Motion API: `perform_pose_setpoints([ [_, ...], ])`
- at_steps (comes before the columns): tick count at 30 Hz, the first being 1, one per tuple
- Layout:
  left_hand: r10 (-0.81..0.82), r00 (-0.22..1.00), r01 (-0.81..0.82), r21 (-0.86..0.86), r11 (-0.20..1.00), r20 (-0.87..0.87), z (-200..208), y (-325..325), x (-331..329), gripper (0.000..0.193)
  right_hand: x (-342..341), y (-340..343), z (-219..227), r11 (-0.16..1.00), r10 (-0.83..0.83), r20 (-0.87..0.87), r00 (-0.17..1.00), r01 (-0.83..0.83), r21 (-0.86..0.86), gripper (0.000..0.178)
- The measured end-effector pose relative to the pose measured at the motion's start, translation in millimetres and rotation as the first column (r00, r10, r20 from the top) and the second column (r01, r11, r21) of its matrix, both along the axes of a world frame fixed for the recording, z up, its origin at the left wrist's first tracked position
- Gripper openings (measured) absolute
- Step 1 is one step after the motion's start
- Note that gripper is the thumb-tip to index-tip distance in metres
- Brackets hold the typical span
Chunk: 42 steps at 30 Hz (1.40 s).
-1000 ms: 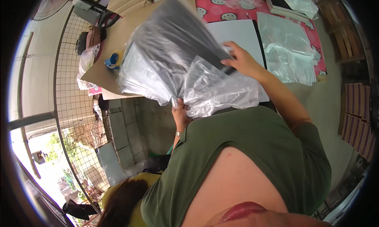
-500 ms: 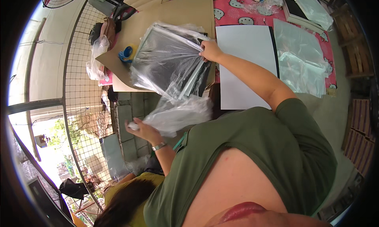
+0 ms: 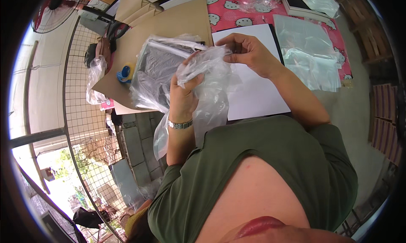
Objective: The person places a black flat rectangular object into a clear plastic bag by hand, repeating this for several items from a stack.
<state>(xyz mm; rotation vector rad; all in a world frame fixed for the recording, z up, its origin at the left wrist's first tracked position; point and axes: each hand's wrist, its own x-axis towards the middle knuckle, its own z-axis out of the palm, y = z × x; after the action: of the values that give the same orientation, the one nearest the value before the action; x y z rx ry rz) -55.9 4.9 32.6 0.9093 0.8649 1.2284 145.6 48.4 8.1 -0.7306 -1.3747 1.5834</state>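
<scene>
Crumpled clear plastic (image 3: 209, 67) is bunched up in front of me, its loose end hanging over the near table edge. My left hand (image 3: 185, 93), a metal watch at its wrist, is closed around the left side of this plastic. At the right side, the bent fingers and thumb of my right hand (image 3: 249, 52) pinch its edge. Just beyond my left hand lies a dark flat panel with pale edges (image 3: 156, 67), under more clear plastic. A large white sheet (image 3: 253, 97) with a black border lies beneath my right hand and forearm.
Brown cardboard (image 3: 177, 27) covers the table's left part. A blue-and-yellow tape roll (image 3: 125, 73) sits on it. Flat clear plastic bags (image 3: 308, 52) lie at the right on a pink patterned cloth (image 3: 237, 10). Another person's dark hair (image 3: 141, 228) shows at the lower left.
My left hand has risen from below the table edge to above the panel, bringing the plastic up. My right hand has left the panel's corner and shifted right to the bunched plastic.
</scene>
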Motion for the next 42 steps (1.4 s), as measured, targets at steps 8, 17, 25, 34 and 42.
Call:
perform_pose_setpoints([
  [8, 0.05, 0.998, -0.054, 0.136, 0.989, 0.029, -15, 13, 33, 0.027, 27, -3, -16, 0.974, -0.207, 0.202, 0.957, 0.183, 0.131, 0.033],
  [17, 0.134, 0.99, -0.125, 0.2, 0.972, -0.032, -21, 13, 51, 0.02, 19, -8, -2, 0.921, -0.37, 0.156, 0.916, 0.34, 0.189, 0.015],
  [25, 0.021, 0.999, -0.025, 0.092, 0.995, 0.044, -31, 18, 42, 0.004, 33, -14, 1, 0.931, -0.364, 0.161, 0.917, 0.354, 0.085, 0.011],
  [34, 0.169, 0.97, -0.148, 0.124, 0.981, -0.175, -43, 7, 40, 0.017, 47, 16, -19, 0.949, -0.312, 0.114, 0.943, 0.303, 0.09, 0.02],
  [42, 0.062, 0.98, -0.067, -0.02, 0.998, -0.188, -29, 7, 38, 0.036, 36, 9, -14, 0.993, -0.112, 0.296, 0.948, 0.116, 0.007, 0.01],
])
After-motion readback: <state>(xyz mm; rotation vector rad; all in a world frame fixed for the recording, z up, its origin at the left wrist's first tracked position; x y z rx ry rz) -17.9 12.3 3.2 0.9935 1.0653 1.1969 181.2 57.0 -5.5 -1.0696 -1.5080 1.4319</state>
